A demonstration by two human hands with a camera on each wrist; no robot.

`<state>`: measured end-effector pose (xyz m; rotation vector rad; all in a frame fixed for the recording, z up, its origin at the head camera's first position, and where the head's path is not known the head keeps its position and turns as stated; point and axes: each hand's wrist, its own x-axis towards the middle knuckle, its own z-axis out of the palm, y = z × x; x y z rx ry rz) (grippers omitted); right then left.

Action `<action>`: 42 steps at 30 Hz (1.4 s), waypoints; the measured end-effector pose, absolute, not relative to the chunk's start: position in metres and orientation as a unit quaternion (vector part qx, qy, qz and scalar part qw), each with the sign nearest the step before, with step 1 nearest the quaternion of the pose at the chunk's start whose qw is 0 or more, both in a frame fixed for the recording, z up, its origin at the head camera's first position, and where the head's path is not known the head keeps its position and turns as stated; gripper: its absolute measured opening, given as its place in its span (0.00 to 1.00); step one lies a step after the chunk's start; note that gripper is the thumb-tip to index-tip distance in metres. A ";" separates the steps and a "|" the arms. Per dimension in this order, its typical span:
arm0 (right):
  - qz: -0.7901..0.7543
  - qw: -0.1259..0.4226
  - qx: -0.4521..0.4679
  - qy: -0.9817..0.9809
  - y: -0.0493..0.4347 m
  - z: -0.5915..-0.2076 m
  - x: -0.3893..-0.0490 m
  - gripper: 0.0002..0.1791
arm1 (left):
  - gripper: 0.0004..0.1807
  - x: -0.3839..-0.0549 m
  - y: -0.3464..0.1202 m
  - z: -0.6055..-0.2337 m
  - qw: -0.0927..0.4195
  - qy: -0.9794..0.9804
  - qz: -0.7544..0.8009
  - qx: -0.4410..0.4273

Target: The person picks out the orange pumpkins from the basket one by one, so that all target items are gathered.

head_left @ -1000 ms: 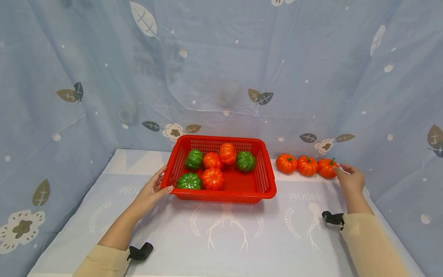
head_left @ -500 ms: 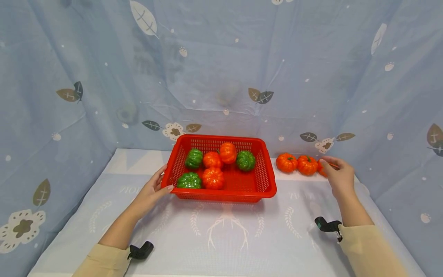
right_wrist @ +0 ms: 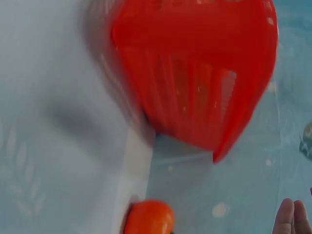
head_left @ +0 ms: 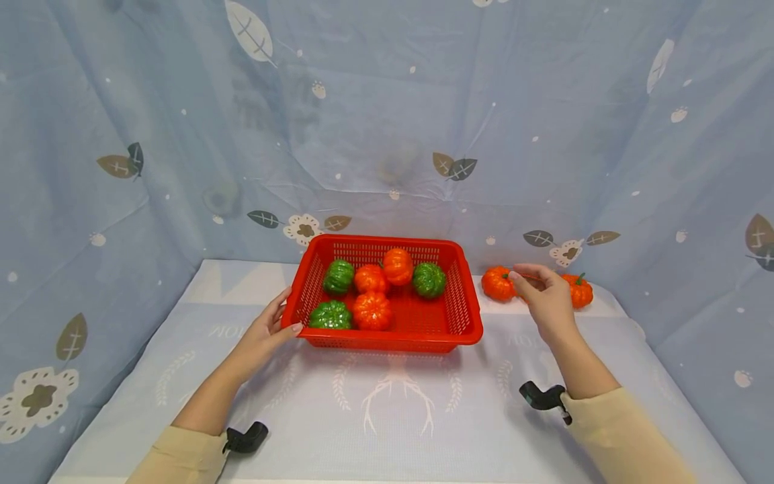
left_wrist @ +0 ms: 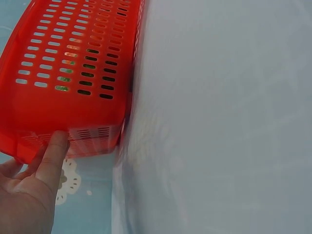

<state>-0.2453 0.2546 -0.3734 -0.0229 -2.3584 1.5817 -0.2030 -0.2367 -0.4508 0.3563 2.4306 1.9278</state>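
Of the row at the back of the desk (head_left: 471,430), the left pumpkin (head_left: 498,285) shows almost whole and the right pumpkin (head_left: 579,292) partly; between them the right hand (head_left: 551,306) hides all but scraps of orange. Whether that grip touches or pinches anything, I cannot tell: the right wrist view cuts it off. The left hand (head_left: 260,343) pinches the left edge of the red basket (head_left: 387,341), whose wall mostly screens three orange pumpkins (head_left: 371,311) and three green ones (head_left: 429,281) from the left wrist view. Behind hangs a blue curtain (head_left: 375,121).
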 end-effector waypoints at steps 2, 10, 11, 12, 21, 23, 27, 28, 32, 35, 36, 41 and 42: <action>0.547 0.143 0.004 -0.825 0.244 -0.374 -0.246 0.26 | 0.47 -0.203 -0.237 -0.451 0.010 0.778 0.618 0.115; 0.592 0.109 0.079 -0.795 0.200 -0.376 -0.249 0.23 | 0.47 -0.203 -0.236 -0.451 0.012 0.778 0.619 0.113; 0.591 0.101 0.088 -0.796 0.195 -0.376 -0.248 0.23 | 0.47 -0.203 -0.236 -0.451 0.012 0.777 0.619 0.113; 0.587 0.097 0.095 -0.798 0.190 -0.376 -0.248 0.23 | 0.47 -0.203 -0.236 -0.451 0.012 0.777 0.620 0.113; 0.527 0.071 0.145 -0.835 0.148 -0.383 -0.259 0.18 | 0.47 -0.204 -0.236 -0.451 0.013 0.774 0.623 0.113; 0.523 0.060 0.152 -0.837 0.139 -0.386 -0.262 0.19 | 0.47 -0.203 -0.236 -0.450 0.013 0.774 0.622 0.114; 0.516 0.032 0.156 -0.842 0.123 -0.392 -0.269 0.22 | 0.46 -0.201 -0.236 -0.448 0.012 0.775 0.621 0.117; 0.511 0.028 0.156 -0.845 0.119 -0.393 -0.270 0.22 | 0.46 -0.201 -0.235 -0.449 0.012 0.775 0.621 0.117; 0.492 0.011 0.158 -0.856 0.105 -0.396 -0.278 0.22 | 0.46 -0.201 -0.235 -0.450 0.013 0.774 0.623 0.113; 0.472 -0.005 0.166 -0.866 0.096 -0.398 -0.283 0.22 | 0.46 -0.201 -0.236 -0.451 0.013 0.777 0.620 0.108; 0.465 -0.012 0.170 -0.869 0.093 -0.398 -0.284 0.22 | 0.46 -0.201 -0.236 -0.451 0.013 0.778 0.618 0.107; 0.443 -0.049 0.181 -0.877 0.081 -0.396 -0.289 0.23 | 0.46 -0.201 -0.236 -0.450 0.014 0.780 0.616 0.108; 0.440 -0.057 0.182 -0.877 0.079 -0.395 -0.290 0.23 | 0.46 -0.202 -0.236 -0.450 0.014 0.779 0.617 0.108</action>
